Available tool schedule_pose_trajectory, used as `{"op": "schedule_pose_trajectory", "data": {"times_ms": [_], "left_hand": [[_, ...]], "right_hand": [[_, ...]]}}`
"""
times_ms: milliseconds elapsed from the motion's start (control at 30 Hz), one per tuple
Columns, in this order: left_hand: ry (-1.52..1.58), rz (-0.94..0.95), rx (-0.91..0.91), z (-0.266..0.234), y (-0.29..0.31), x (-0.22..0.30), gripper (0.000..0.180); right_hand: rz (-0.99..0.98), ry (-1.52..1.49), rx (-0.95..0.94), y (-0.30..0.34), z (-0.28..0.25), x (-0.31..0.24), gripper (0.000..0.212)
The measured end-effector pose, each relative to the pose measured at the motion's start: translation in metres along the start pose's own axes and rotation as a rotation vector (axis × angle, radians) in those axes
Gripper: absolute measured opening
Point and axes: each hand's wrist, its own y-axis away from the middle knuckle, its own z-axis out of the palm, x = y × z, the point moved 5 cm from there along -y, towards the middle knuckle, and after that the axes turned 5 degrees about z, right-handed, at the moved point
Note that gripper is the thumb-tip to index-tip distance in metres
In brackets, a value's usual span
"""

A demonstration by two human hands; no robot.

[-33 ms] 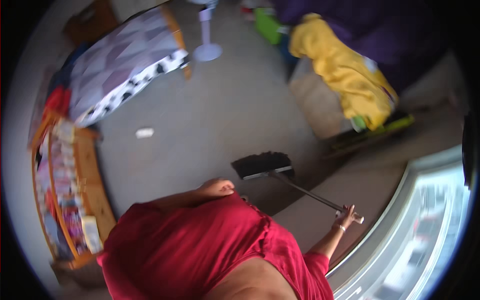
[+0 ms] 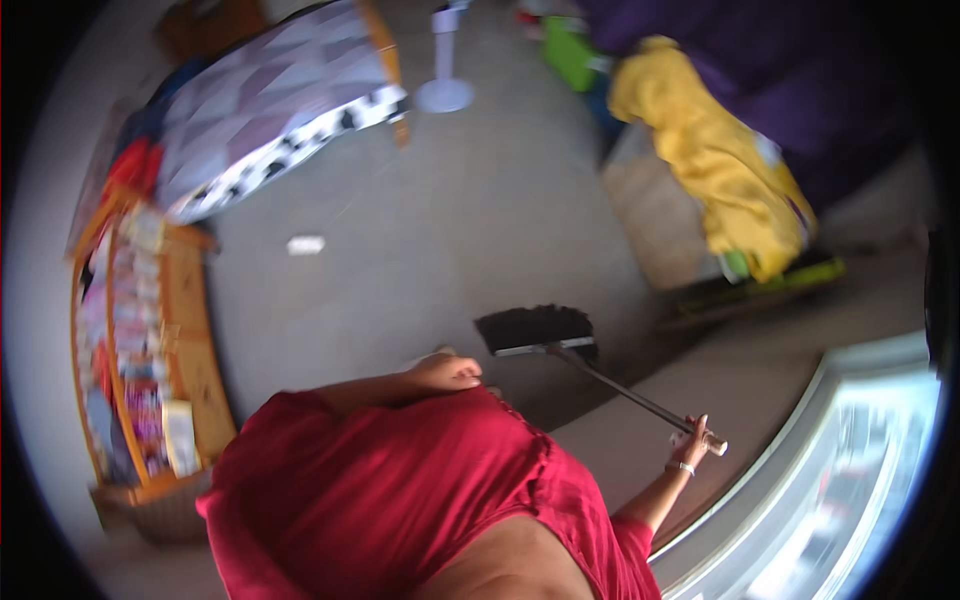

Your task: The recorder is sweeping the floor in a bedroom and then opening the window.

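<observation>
A broom [image 2: 540,325] with wide dark bristles and a pale strip along its head rests on the grey floor in front of me. Its dark pole slants back to the right. My right hand [image 2: 697,438], with a bracelet at the wrist, is wrapped round the pole near its pale end cap. In front of my red top, my left hand [image 2: 448,372] is held at waist height with its fingers curled. Whether anything lies inside them is hidden. The left hand is apart from the broom.
A small white object [image 2: 306,245] lies on the floor. At left stand a wooden shelf unit [image 2: 190,330] and a bed [image 2: 270,95]. A pale stand [image 2: 445,95] is at the back. Yellow cloth [image 2: 700,150] drapes over furniture at right, beyond a bright window [image 2: 850,480].
The whole view has shifted slightly, so the room's furniture sits farther right. Both hands keep their hold, and the broom stays on the floor in front of me.
</observation>
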Motion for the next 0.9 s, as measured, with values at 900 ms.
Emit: {"op": "schedule_pose_trajectory", "data": {"times_ms": [900], "left_hand": [[0.091,0.296,0.897,-0.119,0.209,0.008,0.021]], "right_hand": [[-1.084,0.244,-2.172,0.595,0.379,-0.199,0.023]]}}
